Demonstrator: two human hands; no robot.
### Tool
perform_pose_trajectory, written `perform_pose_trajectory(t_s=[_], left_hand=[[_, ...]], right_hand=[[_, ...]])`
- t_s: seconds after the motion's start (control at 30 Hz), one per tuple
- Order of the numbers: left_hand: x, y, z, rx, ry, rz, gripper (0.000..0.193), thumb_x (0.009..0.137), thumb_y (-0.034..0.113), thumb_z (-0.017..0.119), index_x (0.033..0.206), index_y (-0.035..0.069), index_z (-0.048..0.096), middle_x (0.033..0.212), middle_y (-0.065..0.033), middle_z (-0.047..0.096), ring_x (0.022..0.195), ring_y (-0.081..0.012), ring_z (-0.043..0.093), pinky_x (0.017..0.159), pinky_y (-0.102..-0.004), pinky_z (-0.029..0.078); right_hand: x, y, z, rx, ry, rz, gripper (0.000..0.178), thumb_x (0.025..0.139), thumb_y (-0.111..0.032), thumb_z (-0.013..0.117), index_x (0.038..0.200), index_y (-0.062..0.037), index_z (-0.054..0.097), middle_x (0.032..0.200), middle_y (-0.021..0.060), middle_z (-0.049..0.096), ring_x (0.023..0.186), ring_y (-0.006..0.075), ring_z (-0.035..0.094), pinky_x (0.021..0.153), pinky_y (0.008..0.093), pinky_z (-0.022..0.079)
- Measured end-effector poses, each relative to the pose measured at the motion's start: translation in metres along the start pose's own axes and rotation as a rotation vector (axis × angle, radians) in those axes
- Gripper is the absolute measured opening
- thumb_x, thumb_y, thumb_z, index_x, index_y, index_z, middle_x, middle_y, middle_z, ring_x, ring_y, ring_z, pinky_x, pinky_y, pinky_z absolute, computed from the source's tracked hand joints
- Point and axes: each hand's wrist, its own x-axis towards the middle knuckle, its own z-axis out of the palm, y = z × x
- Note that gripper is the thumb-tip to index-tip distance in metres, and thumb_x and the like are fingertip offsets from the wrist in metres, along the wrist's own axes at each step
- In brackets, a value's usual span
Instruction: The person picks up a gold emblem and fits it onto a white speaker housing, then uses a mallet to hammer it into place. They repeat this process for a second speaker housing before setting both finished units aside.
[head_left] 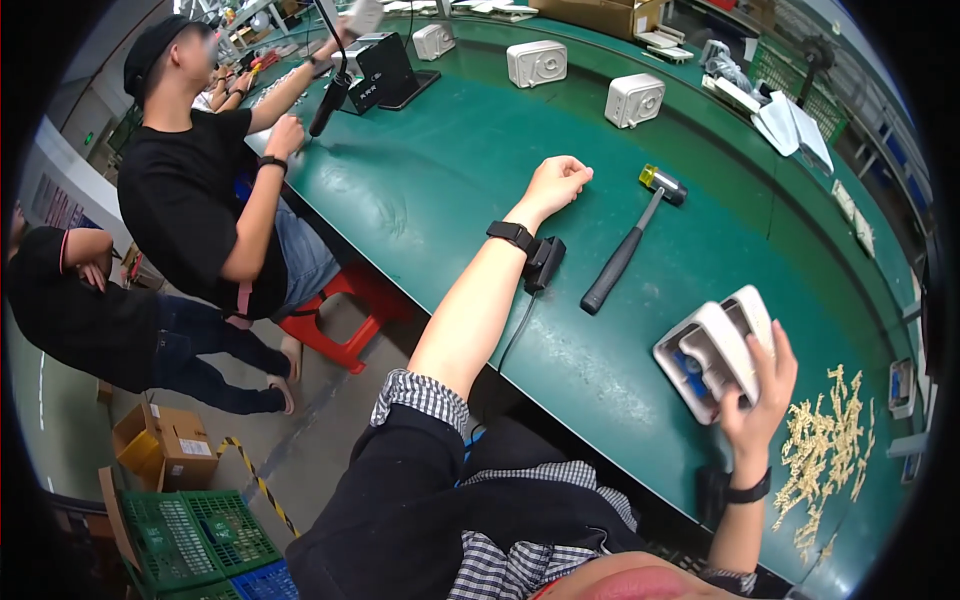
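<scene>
My left hand point(558, 186) is held over the green work table with its fingers curled together; whether anything small is inside them is hidden. Just right of it lies a two-faced mallet point(617, 262), its head yellow at one end and black at the other, the dark handle angled toward me. At the right, my right hand point(765, 390) has its thumb and fingers around white plastic housing shells point(712, 340). The nearer shell shows its hollow inside with a blue part; a second one leans close against it. Beside this hand lies a loose spread of small gold-coloured parts point(822, 445).
White finished-looking housings point(634, 100) stand along the far strip of the table. A co-worker point(205, 180) sits at the left by a black fixture point(385, 75); another person point(90, 300) stands behind. A red stool point(345, 320), green crates point(190, 535) and a cardboard box point(185, 445) are on the floor.
</scene>
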Motion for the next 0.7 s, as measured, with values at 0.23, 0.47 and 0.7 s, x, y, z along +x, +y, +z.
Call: perform_pose_trajectory(t_s=[0.23, 0.47, 0.7], left_hand=[[0.008, -0.012, 0.003, -0.047, 0.008, 0.052, 0.018, 0.088, 0.021, 0.062, 0.087, 0.003, 0.063, 0.069, 0.0024, 0.057, 0.059, -0.0057, 0.05, 0.053, -0.0201, 0.042], [0.011, -0.016, 0.005, -0.025, 0.007, 0.049, 0.017, 0.088, 0.02, 0.063, 0.085, 0.003, 0.063, 0.067, 0.0032, 0.056, 0.058, -0.0053, 0.049, 0.052, -0.0201, 0.041], [0.011, -0.012, 0.008, -0.028, 0.06, 0.047, 0.018, 0.085, 0.02, 0.065, 0.081, 0.002, 0.063, 0.064, 0.0018, 0.057, 0.058, -0.0067, 0.051, 0.053, -0.0228, 0.041]], right_hand=[[0.063, 0.11, 0.034, 0.191, 0.173, 0.164, 0.041, 0.071, -0.003, 0.051, 0.11, 0.0006, 0.061, 0.124, 0.0179, 0.056, 0.119, 0.0286, 0.052, 0.102, 0.0362, 0.038], [0.174, 0.159, 0.083, -0.305, 0.2, 0.631, 0.036, 0.079, -0.031, 0.055, 0.109, -0.0135, 0.066, 0.129, 0.0064, 0.054, 0.113, 0.0327, 0.052, 0.094, 0.0425, 0.045], [0.234, 0.193, 0.148, -0.468, 0.171, 0.853, 0.059, 0.078, -0.054, 0.056, 0.13, -0.0276, 0.051, 0.142, 0.0117, 0.038, 0.125, 0.0379, 0.037, 0.095, 0.056, 0.037]])
